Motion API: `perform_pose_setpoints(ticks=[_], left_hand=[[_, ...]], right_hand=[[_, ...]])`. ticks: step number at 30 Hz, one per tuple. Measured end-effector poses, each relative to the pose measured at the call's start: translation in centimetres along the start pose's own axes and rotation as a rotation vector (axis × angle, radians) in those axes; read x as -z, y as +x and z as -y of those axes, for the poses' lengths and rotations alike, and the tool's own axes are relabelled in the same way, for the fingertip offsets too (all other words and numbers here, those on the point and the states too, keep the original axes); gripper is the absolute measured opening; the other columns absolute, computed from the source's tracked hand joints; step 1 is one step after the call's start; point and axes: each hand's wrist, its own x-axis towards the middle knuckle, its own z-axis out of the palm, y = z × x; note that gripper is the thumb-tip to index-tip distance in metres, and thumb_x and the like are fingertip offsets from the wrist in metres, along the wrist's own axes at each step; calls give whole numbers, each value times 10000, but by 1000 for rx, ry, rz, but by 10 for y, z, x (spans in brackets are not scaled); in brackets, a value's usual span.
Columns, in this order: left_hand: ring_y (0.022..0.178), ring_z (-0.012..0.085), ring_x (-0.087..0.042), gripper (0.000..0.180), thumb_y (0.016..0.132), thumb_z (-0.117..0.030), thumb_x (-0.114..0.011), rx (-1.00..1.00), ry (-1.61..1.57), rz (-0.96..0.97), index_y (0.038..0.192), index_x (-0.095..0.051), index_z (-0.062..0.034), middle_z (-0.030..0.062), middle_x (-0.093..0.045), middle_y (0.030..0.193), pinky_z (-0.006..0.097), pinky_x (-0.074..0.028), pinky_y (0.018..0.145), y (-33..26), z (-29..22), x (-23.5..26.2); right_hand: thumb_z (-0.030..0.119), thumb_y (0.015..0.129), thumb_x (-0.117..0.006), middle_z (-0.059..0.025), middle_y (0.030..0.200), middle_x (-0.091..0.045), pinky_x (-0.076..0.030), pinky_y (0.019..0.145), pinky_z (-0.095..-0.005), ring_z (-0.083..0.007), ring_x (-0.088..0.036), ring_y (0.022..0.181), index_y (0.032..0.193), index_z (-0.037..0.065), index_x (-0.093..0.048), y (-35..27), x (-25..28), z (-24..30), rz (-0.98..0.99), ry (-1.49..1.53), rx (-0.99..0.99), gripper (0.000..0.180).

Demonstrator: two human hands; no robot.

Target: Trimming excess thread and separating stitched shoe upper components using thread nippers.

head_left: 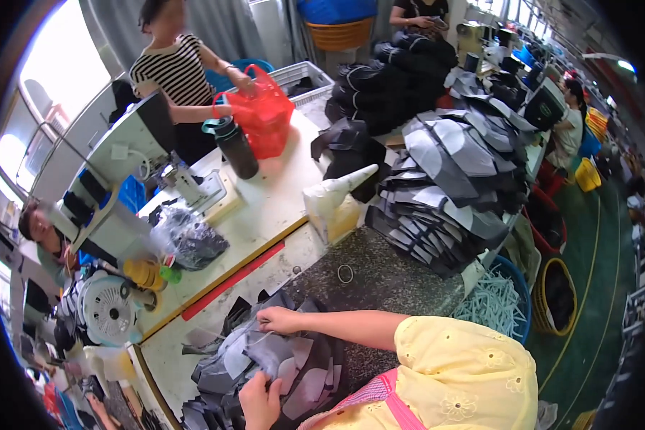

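- Nearest to me, the right hand (pixel 260 403) was curled on the lower edge of a loose heap of grey fabric pieces (pixel 279 358), its grip closed on one pale piece, as far as I could tell.
- Just beyond, the left hand (pixel 279 319) lay on top of the same heap, fingers bent and pinching at a piece near the upper edge; a thin thread seemed to run from it, though that was hard to make out.
- The heap sat at the near end of the tabletop (pixel 265 215), on a dark speckled part of it. The pieces were curved, flat cut panels, dark grey and lighter grey, overlapping untidily.
- By my judgement the work was well short of finished: this heap looked unsorted and only a piece or two was in hand.
- Farther along, a much larger stack of similar grey panels (pixel 451 186) rose in neat fanned layers, with black bundles (pixel 390 82) behind it.
- A white cone of thread (pixel 337 190) stood between the two piles.
- At the far end, another person in a striped top held a red bag (pixel 264 115) beside a dark bottle (pixel 235 147).
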Motion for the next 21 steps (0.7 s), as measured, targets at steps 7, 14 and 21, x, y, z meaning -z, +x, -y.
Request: perform_pose_setpoints(ticks=[7,14,21], left_hand=[[631,165,-499,150,805,-31,-578,76,-1038,-254,940,-520,-1,54,-531,771,252,-414,579,-53,-5,54],[572,49,-413,315,744,-32,-605,354,-557,112,1054,-547,-27,-42,-467,681,196,-321,487,-7,99,-83],[552,24,-429,298,756,7,-578,265,-884,120,1053,-554,-3,-55,-480,653,179,-330,493,-7,46,-55]], right_hand=[[280,814,-570,-195,793,-602,-442,652,-467,-394,-578,784,932,83,-486,-39,-5,-33,-368,-280,-176,244],[253,807,-529,-196,781,-609,-467,637,-455,-368,-603,767,910,76,-526,-32,54,17,-250,-603,-177,205],[118,690,-604,-90,911,-663,-506,699,-384,-264,-630,892,840,103,-681,-101,165,19,319,-1158,-780,169]])
